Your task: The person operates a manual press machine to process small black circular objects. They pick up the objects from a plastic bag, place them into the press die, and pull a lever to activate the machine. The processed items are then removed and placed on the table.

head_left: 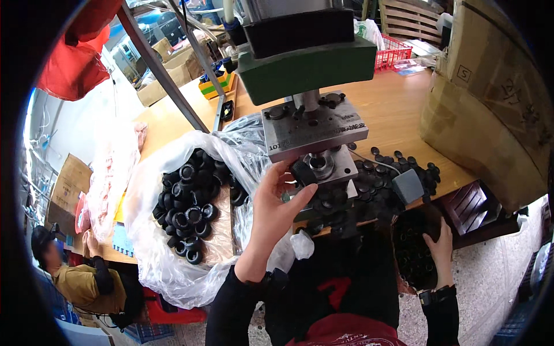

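Observation:
My left hand (276, 202) pinches a black ribbed round cap (301, 172) between thumb and fingers. It holds the cap tilted beside the round metal die (321, 166) on the lower plate of a bench press (306, 69). Over to the right, my right hand (441, 248) lies at the right edge of an open box (395, 254) of black round parts. Its thumb and fingers are apart, and some fingertips are hard to make out. Black discs (378, 187) lie heaped beside the press base.
A plastic-lined box (141, 230) of black ribbed caps stands to the left. A grey block (408, 187) with a cable lies among the discs. A large carton (485, 109) stands at right, a red basket (393, 53) behind. Another person (86, 282) sits at far left.

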